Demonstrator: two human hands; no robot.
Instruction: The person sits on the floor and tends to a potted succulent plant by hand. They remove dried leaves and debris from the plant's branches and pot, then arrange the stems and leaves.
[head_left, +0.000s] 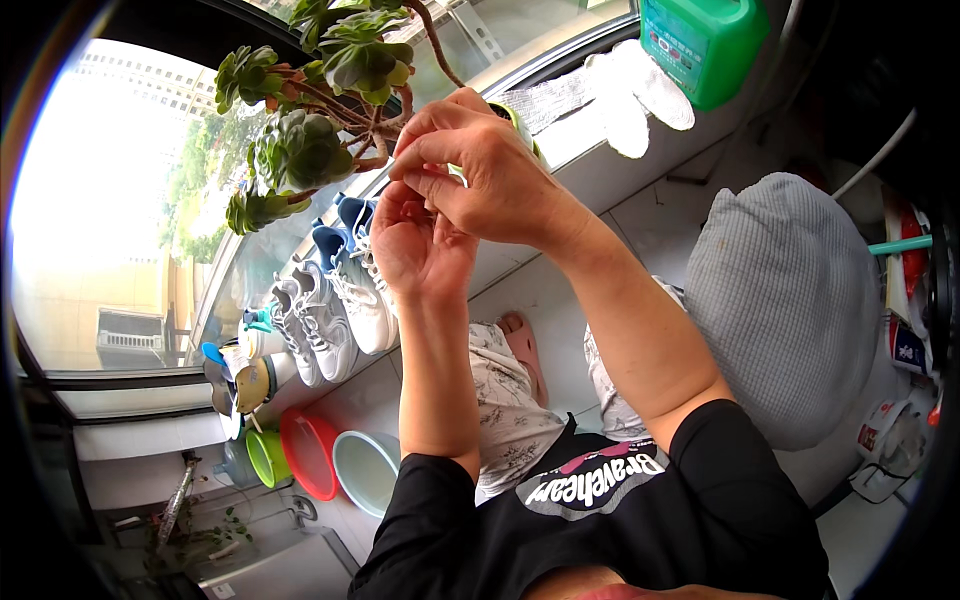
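Note:
Both my hands are raised in front of a potted succulent (300, 150) with green rosettes on bare brown stems. My left hand (426, 251) is turned palm up, its fingers curled and partly covered by the other hand. Just above it, my right hand (480, 169) bends over with its thumb and fingertips drawn together near the ends of the stems. Whether anything small sits between the fingers of either hand is hidden. Behind the right hand, part of the plant's light-green pot (523, 127) shows on the window ledge.
White sneakers (364, 307) and grey sneakers (326, 341) line the ledge to the left. White cloth shoes or insoles (626, 105) and a green jug (705, 49) lie right. Basins, one red (311, 457), stand low left. A grey cloth-covered object (784, 315) is beside my right arm.

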